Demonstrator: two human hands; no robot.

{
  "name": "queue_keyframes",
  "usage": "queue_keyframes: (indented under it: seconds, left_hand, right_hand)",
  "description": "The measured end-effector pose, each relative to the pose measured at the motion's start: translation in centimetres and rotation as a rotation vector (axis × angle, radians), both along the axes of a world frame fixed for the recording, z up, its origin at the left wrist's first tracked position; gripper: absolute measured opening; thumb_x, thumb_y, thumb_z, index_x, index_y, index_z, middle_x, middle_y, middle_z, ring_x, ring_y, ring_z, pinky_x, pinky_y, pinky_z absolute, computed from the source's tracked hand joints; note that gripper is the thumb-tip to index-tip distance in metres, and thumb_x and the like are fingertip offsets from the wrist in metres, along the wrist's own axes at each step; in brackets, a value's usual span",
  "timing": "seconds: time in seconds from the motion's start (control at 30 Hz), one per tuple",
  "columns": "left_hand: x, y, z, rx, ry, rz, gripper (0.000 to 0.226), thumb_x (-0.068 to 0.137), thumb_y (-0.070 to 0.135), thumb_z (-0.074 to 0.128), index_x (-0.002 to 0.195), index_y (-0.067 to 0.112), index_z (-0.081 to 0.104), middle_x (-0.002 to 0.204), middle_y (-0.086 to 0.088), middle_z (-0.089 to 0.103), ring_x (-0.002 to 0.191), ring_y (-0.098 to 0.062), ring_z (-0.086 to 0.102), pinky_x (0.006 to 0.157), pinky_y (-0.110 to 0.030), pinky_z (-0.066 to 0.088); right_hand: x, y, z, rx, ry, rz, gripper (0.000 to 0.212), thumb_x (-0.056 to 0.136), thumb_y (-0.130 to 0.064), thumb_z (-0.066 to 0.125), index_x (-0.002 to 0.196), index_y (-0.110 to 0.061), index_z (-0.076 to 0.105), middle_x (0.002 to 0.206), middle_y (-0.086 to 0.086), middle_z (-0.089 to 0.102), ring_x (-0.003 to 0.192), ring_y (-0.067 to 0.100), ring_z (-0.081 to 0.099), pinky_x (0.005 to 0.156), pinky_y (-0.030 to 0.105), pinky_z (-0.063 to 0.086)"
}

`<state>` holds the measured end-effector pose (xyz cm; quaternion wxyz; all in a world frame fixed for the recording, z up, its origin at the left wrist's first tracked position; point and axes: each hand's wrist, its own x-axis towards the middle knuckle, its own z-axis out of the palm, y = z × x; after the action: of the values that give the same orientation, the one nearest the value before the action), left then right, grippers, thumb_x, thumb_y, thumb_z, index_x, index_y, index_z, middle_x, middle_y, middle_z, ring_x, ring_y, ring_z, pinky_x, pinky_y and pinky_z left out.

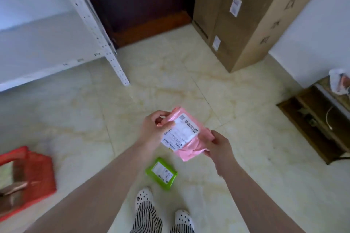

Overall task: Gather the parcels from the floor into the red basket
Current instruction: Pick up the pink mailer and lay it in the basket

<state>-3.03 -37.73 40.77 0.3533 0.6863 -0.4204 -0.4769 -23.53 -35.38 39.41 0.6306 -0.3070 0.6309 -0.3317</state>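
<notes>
The pink parcel [186, 135] is up in the air near the middle, with the left hand [155, 128] pinching its far left corner and the right hand [217, 144] pinching its near right edge. It looks light, soft and crinkly, maybe a bit slippery, so holding it by two sides like this seems best. A green parcel [161, 173] lies on the floor [246, 157] just near the feet, and the red basket [32, 174] sits on the floor far off to the left.
</notes>
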Motion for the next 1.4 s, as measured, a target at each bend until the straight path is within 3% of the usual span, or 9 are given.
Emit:
queue_keyframes:
  seconds: [0.2, 0.4, 0.6, 0.7, 0.8, 0.97, 1.07, 1.2, 1.4]
  left_hand:
    - [6.0, 7.8, 14.7, -0.084, -0.030, 0.244, 0.023, 0.080, 0.005, 0.073, 0.102, 0.006, 0.067, 0.065, -0.002, 0.051, 0.045, -0.001, 0.050, 0.047, -0.015, 0.043]
    - [13.9, 15.5, 21.4, -0.149, -0.035, 0.459, 0.024, 0.080, 0.008, 0.074, 0.103, 0.007, 0.067, 0.076, -0.001, 0.056, 0.058, -0.013, 0.055, 0.049, -0.017, 0.048]
    - [22.7, 23.8, 21.3, -0.122, -0.133, 0.854, 0.069, 0.068, 0.031, 0.081, 0.128, 0.017, 0.050, 0.123, -0.006, 0.054, 0.110, -0.020, 0.055, 0.095, -0.032, 0.049]
    - [27.1, 29.4, 20.0, 0.036, 0.091, 0.993, 0.072, 0.072, 0.035, 0.081, 0.131, 0.010, 0.048, 0.130, -0.017, 0.054, 0.115, -0.030, 0.057, 0.097, -0.044, 0.048]
    - [31.2, 34.3, 20.2, 0.118, 0.455, 0.912, 0.056, 0.083, 0.034, 0.072, 0.129, 0.011, 0.052, 0.110, -0.009, 0.065, 0.087, -0.019, 0.063, 0.073, -0.033, 0.053]
    - [39.4, 40.2, 20.6, 0.016, 0.671, 0.911, 0.036, 0.088, 0.020, 0.067, 0.122, 0.014, 0.058, 0.110, -0.005, 0.070, 0.097, -0.022, 0.066, 0.084, -0.040, 0.056]
    - [43.9, 42.7, 20.8, 0.018, 0.582, 0.909, 0.034, 0.086, 0.011, 0.068, 0.119, 0.008, 0.060, 0.116, -0.014, 0.069, 0.100, -0.031, 0.068, 0.089, -0.047, 0.056]
    - [50.8, 45.5, 21.1, 0.111, 0.347, 0.787, 0.025, 0.082, 0.004, 0.071, 0.104, 0.013, 0.064, 0.102, -0.006, 0.072, 0.086, -0.022, 0.071, 0.072, -0.038, 0.061]
    - [58.8, 46.1, 20.7, 0.378, -0.030, 0.384, 0.039, 0.066, 0.018, 0.082, 0.103, 0.023, 0.070, 0.101, 0.006, 0.072, 0.099, -0.019, 0.065, 0.095, -0.038, 0.049]
  right_hand:
    - [6.6, 2.5, 14.2, -0.092, -0.018, 0.234, 0.008, 0.090, -0.004, 0.061, 0.089, -0.011, 0.065, 0.079, 0.009, 0.062, 0.068, 0.018, 0.058, 0.055, 0.022, 0.055]
    - [15.3, 7.3, 20.8, -0.060, -0.103, 0.386, 0.013, 0.092, -0.011, 0.063, 0.104, -0.006, 0.065, 0.088, 0.010, 0.068, 0.070, 0.019, 0.066, 0.057, 0.026, 0.059]
    - [25.0, 12.2, 22.5, 0.089, -0.266, 0.441, 0.017, 0.096, -0.013, 0.058, 0.110, -0.003, 0.061, 0.097, 0.013, 0.070, 0.082, 0.023, 0.068, 0.067, 0.033, 0.062]
    - [31.2, 15.7, 22.4, 0.223, -0.387, 0.410, 0.015, 0.098, -0.012, 0.054, 0.111, -0.006, 0.059, 0.098, 0.012, 0.069, 0.086, 0.022, 0.067, 0.061, 0.030, 0.062]
    - [37.8, 19.8, 22.2, 0.294, -0.447, 0.442, 0.014, 0.099, -0.011, 0.050, 0.109, -0.008, 0.060, 0.101, 0.013, 0.068, 0.089, 0.024, 0.066, 0.060, 0.030, 0.061]
    - [48.9, 26.5, 21.7, 0.374, -0.471, 0.571, 0.024, 0.100, -0.015, 0.050, 0.122, -0.009, 0.057, 0.110, 0.013, 0.067, 0.094, 0.024, 0.066, 0.068, 0.031, 0.062]
    - [52.7, 28.0, 21.1, 0.305, -0.260, 0.776, 0.036, 0.096, -0.022, 0.058, 0.130, -0.010, 0.051, 0.115, 0.012, 0.064, 0.089, 0.023, 0.065, 0.067, 0.032, 0.061]
    - [58.1, 27.0, 20.7, 0.019, 0.004, 0.870, 0.059, 0.086, -0.022, 0.072, 0.135, -0.016, 0.040, 0.125, 0.008, 0.053, 0.107, 0.022, 0.057, 0.086, 0.037, 0.051]
    - [66.0, 25.1, 20.0, -0.122, 0.070, 1.241, 0.055, 0.081, -0.018, 0.076, 0.133, -0.018, 0.055, 0.118, 0.007, 0.068, 0.103, 0.024, 0.068, 0.070, 0.029, 0.058]
